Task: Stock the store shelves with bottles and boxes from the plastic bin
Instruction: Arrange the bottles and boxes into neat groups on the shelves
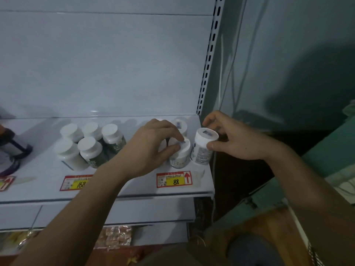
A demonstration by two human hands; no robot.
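We record dim, bluish, slightly soft light; the right side and lower corners fall into deep shadow. A faint glare band sits on the back panel (96,111) just above the shelf (134,191). Wide-angle distortion bows the slotted upright (208,54), and bottle labels are blurred.

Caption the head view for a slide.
Both hands, left and right, set white-capped bottles on the shelf above the 88 tag.

On the white shelf (107,181), the left hand (151,148) grips the cap of a white bottle (180,156), while the right hand (230,141) pinches a tilted second bottle (203,148) just beside it. Five white-capped bottles (90,144) cluster farther left, above yellow price tags (173,179).
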